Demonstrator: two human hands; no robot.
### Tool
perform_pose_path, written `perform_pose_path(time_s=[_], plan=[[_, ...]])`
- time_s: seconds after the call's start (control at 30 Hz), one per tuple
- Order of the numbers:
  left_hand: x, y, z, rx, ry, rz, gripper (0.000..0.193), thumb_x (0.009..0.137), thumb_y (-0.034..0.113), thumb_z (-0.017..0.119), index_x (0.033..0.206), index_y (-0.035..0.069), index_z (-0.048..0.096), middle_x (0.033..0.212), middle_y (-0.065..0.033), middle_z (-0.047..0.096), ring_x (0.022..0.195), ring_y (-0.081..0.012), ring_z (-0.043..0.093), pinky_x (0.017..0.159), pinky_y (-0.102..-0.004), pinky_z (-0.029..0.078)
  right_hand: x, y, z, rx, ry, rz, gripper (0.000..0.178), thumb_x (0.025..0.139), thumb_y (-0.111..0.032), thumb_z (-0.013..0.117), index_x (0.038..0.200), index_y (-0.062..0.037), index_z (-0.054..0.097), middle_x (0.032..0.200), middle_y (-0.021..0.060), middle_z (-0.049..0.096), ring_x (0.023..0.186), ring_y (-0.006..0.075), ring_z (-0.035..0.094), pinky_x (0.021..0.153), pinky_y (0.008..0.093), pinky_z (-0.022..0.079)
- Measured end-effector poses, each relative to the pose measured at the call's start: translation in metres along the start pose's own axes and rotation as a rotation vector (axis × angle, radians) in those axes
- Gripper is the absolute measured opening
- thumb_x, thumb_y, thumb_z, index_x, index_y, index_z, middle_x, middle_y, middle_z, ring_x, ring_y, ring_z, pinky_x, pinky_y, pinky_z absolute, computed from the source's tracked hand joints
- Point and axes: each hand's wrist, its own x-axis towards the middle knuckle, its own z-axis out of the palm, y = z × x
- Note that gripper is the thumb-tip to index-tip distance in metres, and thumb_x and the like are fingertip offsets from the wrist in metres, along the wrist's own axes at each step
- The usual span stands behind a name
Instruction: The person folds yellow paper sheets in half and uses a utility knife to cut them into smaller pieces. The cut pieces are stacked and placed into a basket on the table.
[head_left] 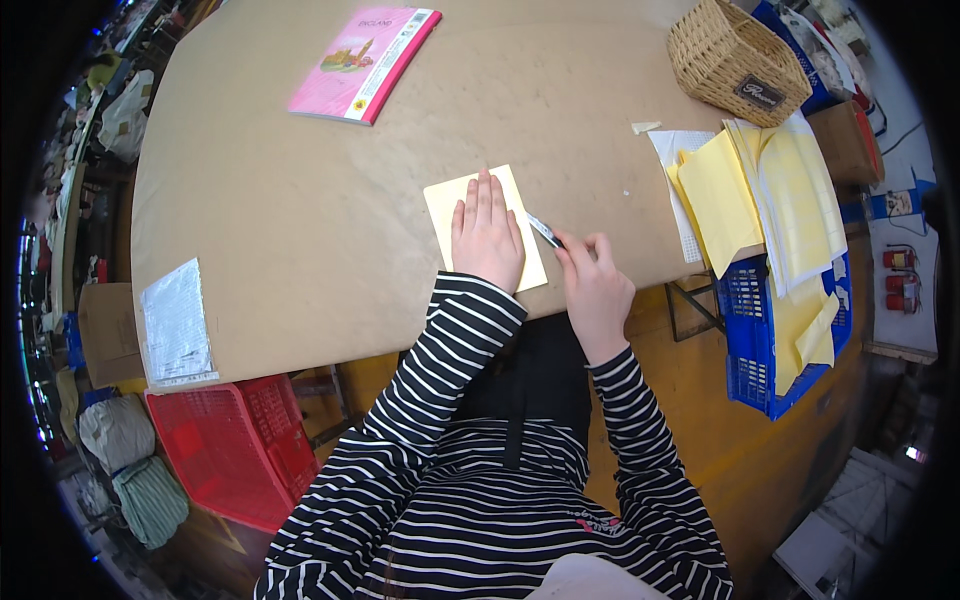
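"Something pale and rounded (595,582) is being presented nearest of all, at the lower edge; what it is cannot be told. Just beyond it, a black-and-white striped top (480,490) is being worn."

"And what is being done with the hands?"

"By the left hand (488,240), set palm down, a piece of yellow paper (532,262) is being partly covered. Its fingers are being held straight and slightly parted, and nothing is being gripped by them."

"On the other side?"

"By the right hand (600,285), a slim silver-and-black tool (545,232) is being pinched between thumb and forefinger, with the other fingers curled in. Its tip is being pointed toward the paper's right edge; whether the two are touching cannot be told."

"Where is the paper being supported?"

"On the brown-covered table (350,250), near the edge closest to the person."

"What else is being borne there?"

"Toward the far side, a pink book (360,60) is being displayed, left of centre, and a wicker basket (715,65) is being stood at the right. Larger yellow sheets (725,195) are being heaped at the right edge, above a blue crate (750,380)."
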Motion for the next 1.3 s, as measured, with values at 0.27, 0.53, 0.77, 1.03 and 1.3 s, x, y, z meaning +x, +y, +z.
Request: perform_pose_path(time_s=[0.27, 0.53, 0.77, 1.03, 1.3], plan=[[0.0, 0.0, 0.003, -0.008, -0.008, -0.004, 0.05, 0.097, 0.02, 0.044, 0.141, -0.004, 0.041, 0.151, -0.0169, 0.037, 0.139, -0.0274, 0.037, 0.113, -0.0441, 0.03, 0.063, -0.007, 0.038, -0.143, 0.134, 0.023, 0.019, 0.093, -0.028, 0.06, 0.11, -0.0223, 0.068, 0.091, 0.0036, 0.055, 0.063, 0.0232, 0.063, 0.053, 0.0362, 0.049], [0.001, -0.002, 0.003, -0.144, 0.04, -0.009, 0.048, 0.096, 0.017, 0.046, 0.138, -0.005, 0.043, 0.149, -0.0211, 0.039, 0.138, -0.034, 0.037, 0.112, -0.0464, 0.03, 0.031, -0.009, 0.012, -0.142, 0.224, -0.003, 0.022, 0.087, -0.026, 0.066, 0.102, -0.0104, 0.068, 0.096, 0.0087, 0.059, 0.096, 0.0276, 0.057, 0.088, 0.0422, 0.041], [0.0, -0.007, -0.017, -0.439, 0.241, -0.238, 0.026, 0.088, 0.031, 0.065, 0.083, 0.007, 0.057, 0.084, -0.0084, 0.056, 0.082, -0.0283, 0.054, 0.073, -0.0398, 0.039, -0.012, -0.028, 0.015, 0.303, 0.002, 0.069, 0.027, 0.083, -0.02, 0.071, 0.1, -0.0017, 0.062, 0.092, 0.0136, 0.059, 0.095, 0.0304, 0.056, 0.084, 0.0422, 0.045], [-0.016, -0.019, -0.052, -0.634, -0.047, -0.254, 0.03, 0.083, 0.028, 0.065, 0.089, -0.001, 0.066, 0.073, -0.0145, 0.066, 0.063, -0.0325, 0.062, 0.061, -0.0396, 0.05, -0.036, -0.061, -0.001, 0.579, -0.132, -0.05, 0.045, 0.088, -0.009, 0.063, 0.129, 0.0052, 0.052, 0.099, 0.0242, 0.064, 0.08, 0.0325, 0.065, 0.071, 0.0391, 0.053], [-0.041, -0.047, -0.052, -1.303, -0.258, -0.561, 0.02, 0.087, 0.013, 0.073, 0.094, -0.004, 0.067, 0.081, -0.0086, 0.07, 0.066, -0.0117, 0.065, 0.062, -0.025, 0.054, -0.066, -0.058, 0.007, 0.777, -0.041, 0.097, 0.044, 0.094, -0.013, 0.062, 0.133, 0.0047, 0.051, 0.12, 0.0177, 0.06, 0.088, 0.0188, 0.063, 0.076, 0.0286, 0.053]])
